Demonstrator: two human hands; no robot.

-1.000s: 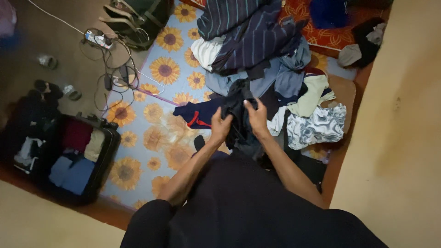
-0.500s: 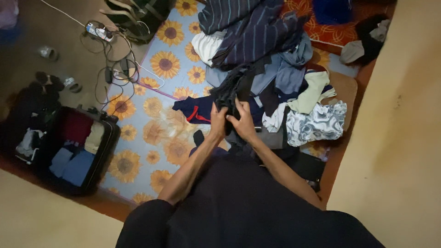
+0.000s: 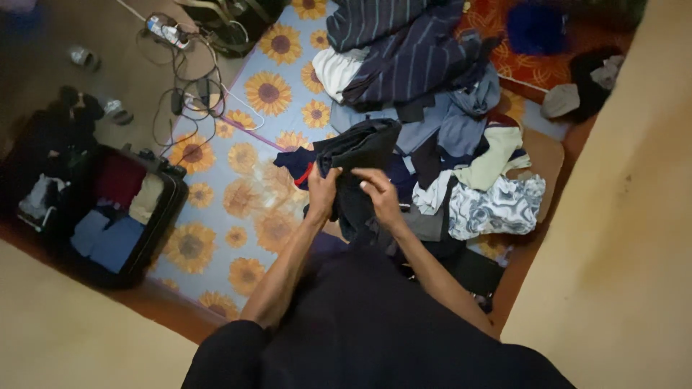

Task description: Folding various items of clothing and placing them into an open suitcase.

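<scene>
I hold a dark grey garment (image 3: 358, 148) up in front of me over a heap of clothes (image 3: 440, 108). My left hand (image 3: 322, 191) grips its left edge, and my right hand (image 3: 380, 197) pinches the cloth just beside it. The garment is bunched and folded over at the top. Under it lies a navy piece with red trim (image 3: 299, 164). The heap holds dark striped cloth, blue-grey pieces, a pale green top and a white patterned piece (image 3: 497, 207).
A sunflower-print mat (image 3: 238, 216) covers the floor. An open black suitcase (image 3: 122, 216) with folded clothes stands at the left. Tangled cables and a power strip (image 3: 176, 50) lie at the upper left near a dark bag (image 3: 234, 21). A beige wall (image 3: 613, 216) rises on the right.
I have lifted the dark garment higher and folded its top over. My hands moved slightly left and closer together on the cloth.
</scene>
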